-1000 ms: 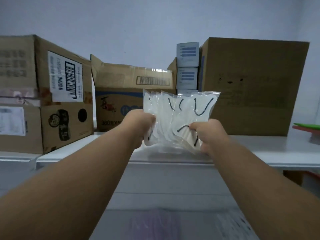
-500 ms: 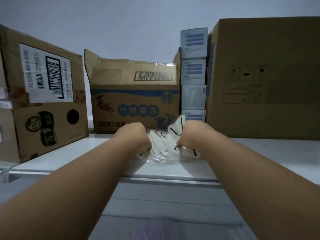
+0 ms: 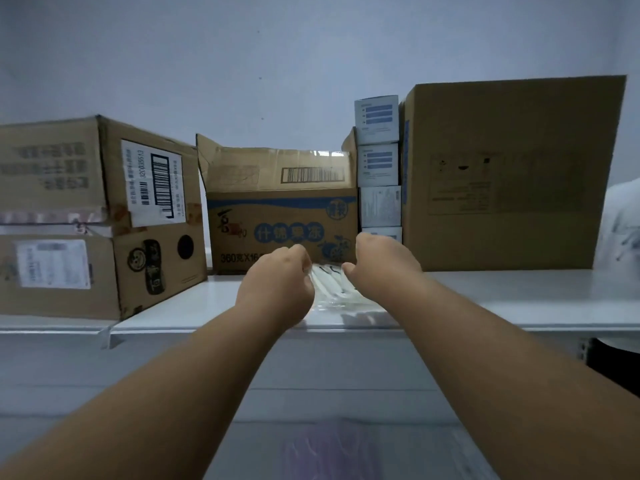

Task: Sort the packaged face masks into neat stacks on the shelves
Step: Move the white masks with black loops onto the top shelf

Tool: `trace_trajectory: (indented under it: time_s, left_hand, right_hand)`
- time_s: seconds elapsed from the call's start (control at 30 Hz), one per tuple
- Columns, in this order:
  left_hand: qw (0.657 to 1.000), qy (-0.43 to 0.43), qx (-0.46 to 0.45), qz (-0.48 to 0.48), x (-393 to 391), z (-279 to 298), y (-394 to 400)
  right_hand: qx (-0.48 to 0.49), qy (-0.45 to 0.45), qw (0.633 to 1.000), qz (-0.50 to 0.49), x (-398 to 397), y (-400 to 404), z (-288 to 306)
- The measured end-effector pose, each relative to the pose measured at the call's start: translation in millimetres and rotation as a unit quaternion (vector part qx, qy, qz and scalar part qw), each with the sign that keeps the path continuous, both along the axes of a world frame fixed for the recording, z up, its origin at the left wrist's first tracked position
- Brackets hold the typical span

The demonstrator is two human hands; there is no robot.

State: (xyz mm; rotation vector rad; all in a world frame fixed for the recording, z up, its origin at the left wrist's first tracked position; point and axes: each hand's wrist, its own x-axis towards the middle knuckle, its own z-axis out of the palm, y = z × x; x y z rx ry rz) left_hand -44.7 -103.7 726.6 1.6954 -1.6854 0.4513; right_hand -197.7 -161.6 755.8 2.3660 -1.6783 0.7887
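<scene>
Packaged face masks [image 3: 334,289] lie flat on the white shelf [image 3: 519,299], in front of the blue-printed carton [image 3: 280,223], between both hands. One second ago they were held upright and fanned above the shelf; they have since been lowered. The left hand [image 3: 277,289] and right hand [image 3: 381,268] have curled fingers at the pile's edges; whether either grip actually holds the masks cannot be determined.
</scene>
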Motion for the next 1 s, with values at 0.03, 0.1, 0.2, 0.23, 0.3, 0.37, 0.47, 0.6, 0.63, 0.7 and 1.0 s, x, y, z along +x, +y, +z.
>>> trace_trajectory:
  time_s: [0.03, 0.1, 0.2, 0.23, 0.3, 0.37, 0.47, 0.6, 0.63, 0.7, 1.0]
  left_hand:
    - [1.0, 0.008, -0.017, -0.012, -0.6, -3.3, 10.1]
    - [0.998, 0.002, -0.055, -0.039, -2.0, -12.3, 35.2]
    - [0.995, -0.007, -0.077, -0.056, -6.8, -32.9, 75.6]
    - [0.995, -0.007, -0.077, -0.056, -9.1, -42.5, 90.3]
    - [0.995, -0.009, -0.077, -0.057, -13.4, -64.4, 121.0]
    - [0.995, -0.015, -0.078, -0.057, -16.7, -92.0, 149.0]
    - [0.997, -0.025, -0.058, -0.039, -26.6, -139.6, 181.8]
    - [1.0, 0.006, -0.014, -0.014, -59.0, -203.7, 206.7]
    - [1.0, 0.02, 0.0, -0.013, -71.4, -219.4, 209.4]
    - [0.998, 0.041, 0.045, -0.013, -97.1, -251.8, 212.3]
    - [0.96, 0.124, 0.252, -0.016, -134.9, -402.0, 212.5]
  right_hand:
    - [-0.015, -0.008, 1.0, 0.01, -1.7, 9.6, -1.9]
    - [-0.051, -0.017, 0.998, 0.028, -6.1, 35.3, -9.2]
    - [-0.093, -0.024, 0.993, 0.073, -13.5, 83.5, -24.9]
    - [-0.103, -0.034, 0.99, 0.09, -16.7, 99.0, -32.7]
    - [-0.122, -0.079, 0.982, 0.123, -24.0, 128.4, -53.8]
    - [-0.126, -0.123, 0.972, 0.158, -32.2, 153.3, -81.8]
    - [-0.107, -0.143, 0.963, 0.2, -46.5, 176.6, -129.3]
    - [-0.065, -0.134, 0.962, 0.231, -78.2, 190.0, -189.5]
    - [-0.054, -0.126, 0.962, 0.238, -87.7, 191.1, -204.4]
    - [-0.03, -0.112, 0.96, 0.253, -106.9, 192.1, -235.7]
    - [0.174, -0.089, 0.96, 0.199, -172.4, 178.9, -389.3]
